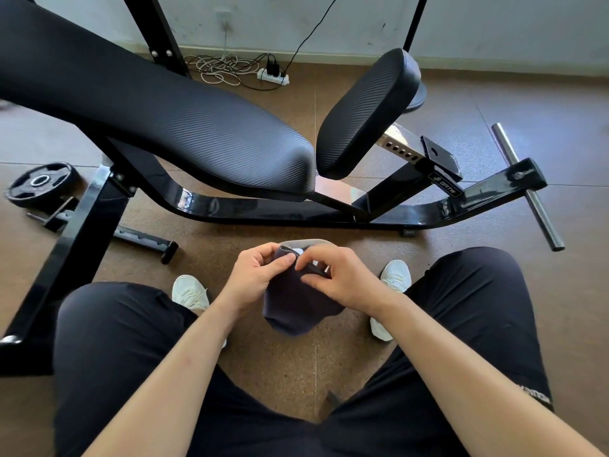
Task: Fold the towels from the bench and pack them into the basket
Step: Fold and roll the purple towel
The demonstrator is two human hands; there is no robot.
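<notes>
1. One towel (293, 308) is being worked on. It is a small, dark navy-grey cloth held in the air near the person, between the knees and above the brown floor, well apart from the bench (184, 127).
2. The left hand (255, 278) pinches the towel's upper edge on the left, thumb pressed against curled fingers. The right hand (339, 278) is clamped on the same edge just beside it, fingertips nipping the hem. The two hands are close together, and the cloth hangs below them in a soft, rounded bunch.
3. From this, the fold looks started but not finished. The top edge seems doubled over, where a lighter grey strip shows, but the lower part hangs loose and uneven rather than as a flat packet.
4. The black padded bench runs across the far side from left to centre, with its smaller seat pad (365, 113) to the right. No towel shows on either pad. Either all the towels have been taken or others lie outside the view; I cannot tell which.
5. The basket is not in view, so the number of towels already packed cannot be told.
6. What is left, as far as this shows, is to square up this fold and carry the towel to the basket.
7. Also on the floor are a weight plate (41, 183) at far left, a power strip (273, 75) with cables by the far wall, and a steel bar (527, 189) at right.
</notes>
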